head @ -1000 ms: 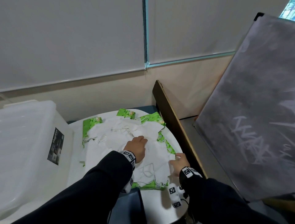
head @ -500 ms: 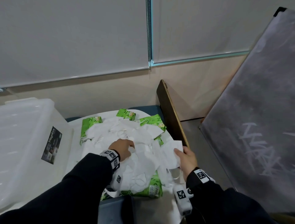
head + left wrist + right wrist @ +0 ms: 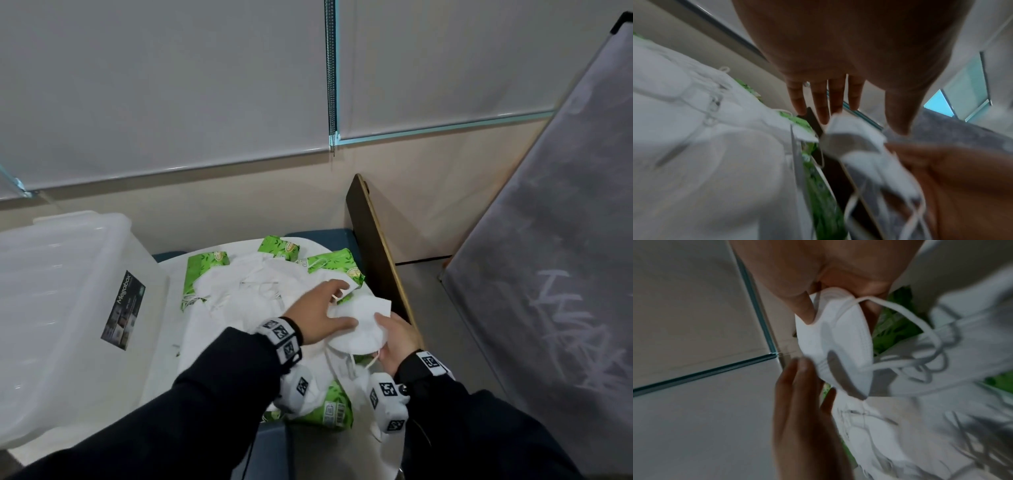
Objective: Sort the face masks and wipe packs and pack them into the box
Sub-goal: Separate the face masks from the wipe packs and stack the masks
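A heap of white face masks [image 3: 246,284] covers a round white table [image 3: 191,342], with green wipe packs [image 3: 279,247] poking out round its edges. My right hand [image 3: 390,330] holds one white mask [image 3: 361,317] above the heap's right side; the right wrist view shows thumb and fingers pinching that mask [image 3: 835,345], its ear loops dangling. My left hand [image 3: 330,305] reaches across with straight fingers [image 3: 823,104] and touches the same mask [image 3: 853,134]. The clear plastic box [image 3: 68,291] stands at the left.
A dark wooden board [image 3: 376,246] stands on edge right beside the table. A large grey chalkboard [image 3: 548,257] leans at the right. Another green pack [image 3: 329,411] lies at the table's near edge. A wall with roller blinds is behind.
My right hand has picked one mask up off the heap's right side. My left hand left the middle of the heap, opened, and moved right onto that mask.
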### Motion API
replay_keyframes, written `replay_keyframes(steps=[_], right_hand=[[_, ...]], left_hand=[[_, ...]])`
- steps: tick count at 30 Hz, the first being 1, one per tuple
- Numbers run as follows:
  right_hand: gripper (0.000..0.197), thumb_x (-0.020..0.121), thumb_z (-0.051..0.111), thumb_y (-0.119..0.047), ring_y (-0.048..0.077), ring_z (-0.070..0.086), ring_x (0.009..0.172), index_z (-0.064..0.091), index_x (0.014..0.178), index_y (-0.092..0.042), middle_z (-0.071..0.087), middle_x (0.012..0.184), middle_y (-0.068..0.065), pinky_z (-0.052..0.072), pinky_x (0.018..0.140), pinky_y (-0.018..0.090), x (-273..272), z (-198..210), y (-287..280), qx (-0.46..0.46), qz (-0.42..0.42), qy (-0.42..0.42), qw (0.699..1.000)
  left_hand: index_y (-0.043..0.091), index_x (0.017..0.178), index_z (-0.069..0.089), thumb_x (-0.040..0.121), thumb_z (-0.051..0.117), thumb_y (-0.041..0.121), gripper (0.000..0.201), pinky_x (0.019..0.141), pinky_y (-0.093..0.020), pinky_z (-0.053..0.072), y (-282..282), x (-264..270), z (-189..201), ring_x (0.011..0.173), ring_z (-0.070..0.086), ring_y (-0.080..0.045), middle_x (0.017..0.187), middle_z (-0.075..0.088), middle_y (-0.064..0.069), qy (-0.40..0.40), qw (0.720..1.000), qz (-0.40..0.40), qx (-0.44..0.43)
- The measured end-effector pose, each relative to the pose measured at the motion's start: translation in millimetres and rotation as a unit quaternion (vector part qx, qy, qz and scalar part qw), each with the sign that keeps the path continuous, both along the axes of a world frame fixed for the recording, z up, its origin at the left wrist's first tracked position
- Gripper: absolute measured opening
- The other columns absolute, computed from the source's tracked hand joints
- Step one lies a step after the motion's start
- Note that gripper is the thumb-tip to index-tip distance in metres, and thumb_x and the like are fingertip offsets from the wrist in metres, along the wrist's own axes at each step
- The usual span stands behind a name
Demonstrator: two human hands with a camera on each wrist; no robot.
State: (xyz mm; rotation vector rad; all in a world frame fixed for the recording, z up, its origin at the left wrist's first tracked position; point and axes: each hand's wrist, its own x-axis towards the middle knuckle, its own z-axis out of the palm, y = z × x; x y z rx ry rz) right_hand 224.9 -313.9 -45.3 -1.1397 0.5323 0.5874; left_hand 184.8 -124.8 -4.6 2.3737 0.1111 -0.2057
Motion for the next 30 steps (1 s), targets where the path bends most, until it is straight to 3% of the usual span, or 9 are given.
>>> replay_keyframes(steps=[3,7,10,13,16,20,22,27,30], right_hand=[[0.019,0.098,0.061,-0.007,0.036,0.070,0.087,0.068,0.115,-0.003,0.074,0.101,0.021,0.058,0.073,0.041,17,2,-3,-0.049,0.011,-0.050,0.997],[0.024,0.095,0.065,-0.006,0.040,0.069,0.099,0.067,0.118,0.000,0.073,0.108,0.025,0.053,0.097,0.058,38,-3,-21,-0.061,0.060,-0.026,0.996],[0.022,0.096,0.064,-0.005,0.037,0.068,0.095,0.068,0.117,-0.001,0.072,0.112,0.026,0.053,0.092,0.053,39,-6,-19,-0.031,0.084,-0.007,0.996],[0.026,0.097,0.062,-0.006,0.037,0.070,0.097,0.066,0.122,0.000,0.072,0.114,0.025,0.056,0.084,0.045,35,-2,-2,0.020,0.106,-0.007,0.994],[0.032,0.097,0.061,-0.011,0.042,0.067,0.111,0.064,0.127,0.001,0.069,0.122,0.028,0.057,0.090,0.050,32,2,24,0.097,0.141,-0.004,0.985],[0.031,0.092,0.073,-0.032,0.029,0.066,0.072,0.071,0.099,-0.003,0.072,0.087,0.014,0.052,0.063,0.033,52,-9,51,-0.050,0.107,-0.001,0.993],[0.033,0.089,0.076,-0.033,0.023,0.050,0.056,0.065,0.089,-0.002,0.059,0.071,0.010,0.039,0.053,0.030,65,-23,56,-0.132,0.107,0.020,0.985],[0.042,0.086,0.077,-0.039,0.029,0.063,0.080,0.065,0.080,0.000,0.065,0.079,0.012,0.048,0.069,0.033,94,-55,74,-0.265,0.183,-0.019,0.947],[0.030,0.094,0.069,-0.028,0.023,0.055,0.075,0.058,0.078,-0.006,0.056,0.074,0.007,0.041,0.055,0.028,99,-48,82,-0.290,0.234,-0.098,0.923]], left_hand=[[0.038,0.145,0.029,0.081,0.073,0.058,0.081,0.093,-0.034,0.049,-12,-9,-21,0.109,0.064,-0.021,0.123,0.064,0.002,0.044,0.997,-0.039,0.053],[0.029,0.150,0.026,0.083,0.067,0.032,0.079,0.092,-0.040,0.045,17,-35,-44,0.114,0.060,-0.031,0.128,0.062,-0.006,0.100,0.952,-0.119,0.264],[0.029,0.148,0.034,0.086,0.052,0.037,0.064,0.094,-0.042,0.041,31,-40,-40,0.115,0.058,-0.028,0.130,0.061,-0.002,0.057,0.942,-0.061,0.326],[0.033,0.146,0.041,0.091,0.056,0.056,0.062,0.096,-0.039,0.045,20,-35,-23,0.112,0.059,-0.015,0.126,0.059,0.009,-0.018,0.988,0.099,0.115],[0.033,0.141,0.047,0.080,0.078,0.052,0.071,0.094,-0.032,0.049,1,-23,-12,0.109,0.061,-0.013,0.119,0.063,0.009,0.009,0.978,0.185,-0.098],[0.022,0.101,0.070,0.086,0.072,0.027,0.016,0.079,-0.031,0.049,7,-27,-15,0.097,0.068,-0.022,0.096,0.073,0.006,-0.011,0.968,0.240,-0.067],[0.024,0.098,0.070,0.085,0.068,0.033,0.016,0.079,-0.035,0.053,16,-41,-13,0.092,0.069,-0.019,0.094,0.074,0.007,-0.031,0.949,0.287,-0.129],[0.022,0.090,0.072,0.086,0.063,0.040,0.020,0.064,-0.036,0.052,31,-80,4,0.075,0.067,-0.017,0.084,0.074,-0.003,-0.025,0.918,0.301,-0.256],[0.024,0.093,0.074,0.088,0.069,0.026,0.007,0.066,-0.031,0.052,46,-97,15,0.077,0.069,-0.012,0.086,0.076,0.002,-0.043,0.919,0.297,-0.256]])
